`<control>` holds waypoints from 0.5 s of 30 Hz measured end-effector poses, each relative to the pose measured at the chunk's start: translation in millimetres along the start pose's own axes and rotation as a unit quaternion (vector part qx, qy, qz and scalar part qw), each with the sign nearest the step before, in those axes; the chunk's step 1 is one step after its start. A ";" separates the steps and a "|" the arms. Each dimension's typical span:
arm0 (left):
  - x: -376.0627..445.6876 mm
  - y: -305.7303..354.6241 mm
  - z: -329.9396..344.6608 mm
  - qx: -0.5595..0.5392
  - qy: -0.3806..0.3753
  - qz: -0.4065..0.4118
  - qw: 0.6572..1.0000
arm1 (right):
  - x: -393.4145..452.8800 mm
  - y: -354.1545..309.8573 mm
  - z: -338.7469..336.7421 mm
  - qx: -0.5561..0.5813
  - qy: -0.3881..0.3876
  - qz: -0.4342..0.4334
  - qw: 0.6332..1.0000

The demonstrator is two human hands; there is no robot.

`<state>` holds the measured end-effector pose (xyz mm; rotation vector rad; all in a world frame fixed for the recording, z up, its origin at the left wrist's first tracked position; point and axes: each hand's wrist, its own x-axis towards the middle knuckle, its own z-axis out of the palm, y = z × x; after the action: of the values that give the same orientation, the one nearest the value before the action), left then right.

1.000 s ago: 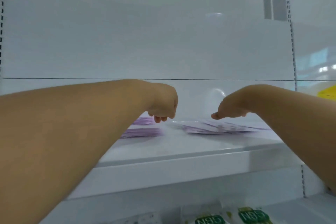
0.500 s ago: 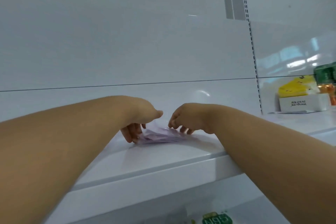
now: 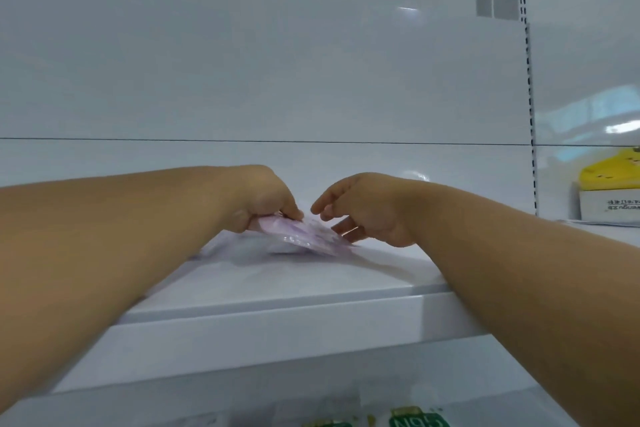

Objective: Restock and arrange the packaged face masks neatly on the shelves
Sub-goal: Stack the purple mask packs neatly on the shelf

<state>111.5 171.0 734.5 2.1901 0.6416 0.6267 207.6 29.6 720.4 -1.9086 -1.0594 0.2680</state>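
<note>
Purple face mask packs (image 3: 304, 236) lie in a small pile on the white shelf (image 3: 277, 291), pinched at one edge by the left hand (image 3: 263, 204) while the right hand (image 3: 363, 215) rests open beside them, so most tidying looks left to do.
</note>
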 end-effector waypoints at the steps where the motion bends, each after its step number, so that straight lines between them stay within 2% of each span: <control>1: 0.1 -0.1 -2.0 -0.013 0.009 0.006 1.000 | 0.7 0.1 -1.2 0.023 0.018 0.004 1.000; 5: -2.9 1.4 -6.2 -0.011 0.075 0.022 0.997 | 5.0 2.2 -5.1 0.058 0.086 0.082 0.991; 7: -6.1 3.4 -7.3 -0.021 0.107 0.039 0.993 | 4.8 2.6 -6.9 0.116 0.075 0.129 0.982; 9: -4.5 3.0 -7.3 -0.047 0.126 0.048 0.990 | 4.3 1.8 -6.8 0.185 0.057 0.133 0.972; 12: -7.4 3.7 -6.9 -0.098 0.099 0.027 0.990 | 2.4 -3.3 -3.4 0.262 0.038 0.077 0.961; 15: -12.7 3.3 -1.7 -0.085 0.022 0.015 0.996 | -2.5 -5.0 -1.9 0.238 0.039 0.041 0.970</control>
<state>101.8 162.1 735.1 2.0356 0.5569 0.7196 204.4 27.6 724.9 -1.5165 -0.7790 0.4468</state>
